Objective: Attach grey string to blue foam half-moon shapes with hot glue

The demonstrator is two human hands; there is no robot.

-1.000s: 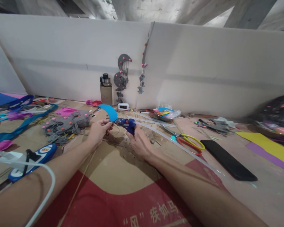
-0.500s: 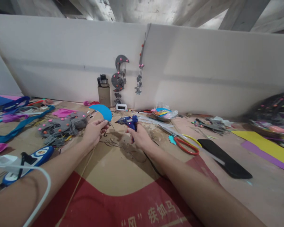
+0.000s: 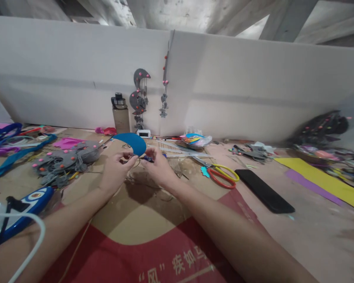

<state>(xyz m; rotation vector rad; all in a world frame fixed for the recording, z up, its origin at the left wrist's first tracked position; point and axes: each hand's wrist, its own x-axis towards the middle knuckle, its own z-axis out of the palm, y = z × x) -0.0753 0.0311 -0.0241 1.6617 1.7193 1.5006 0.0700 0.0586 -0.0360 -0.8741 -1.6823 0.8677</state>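
Observation:
A blue crescent-shaped piece (image 3: 132, 142) is pinched between the thumb and fingers of my left hand (image 3: 117, 169), its curved tip pointing left. A thin dark cord (image 3: 136, 163) loops between my fingertips, just below the crescent. My right hand (image 3: 159, 168) is closed close beside the left one, thumb towards the cord; I cannot make out what its fingers grip. A dark blue glue gun (image 3: 164, 155) shows only in small parts around the right hand, which hides most of it. More thin cord (image 3: 141, 181) lies under the hands on the cardboard (image 3: 129, 224).
Scissors (image 3: 222, 175) and a black phone (image 3: 264, 190) lie to the right, with yellow sheets (image 3: 318, 179) beyond. Grey felt pieces with pompoms (image 3: 65, 159) are at left. Behind stand a bottle (image 3: 121, 118), a small clock (image 3: 143, 134) and a bowl (image 3: 197, 144).
My right hand has moved left and up to my left hand, now covering most of the glue gun it was on. The blue crescent has tilted slightly. The view has turned right.

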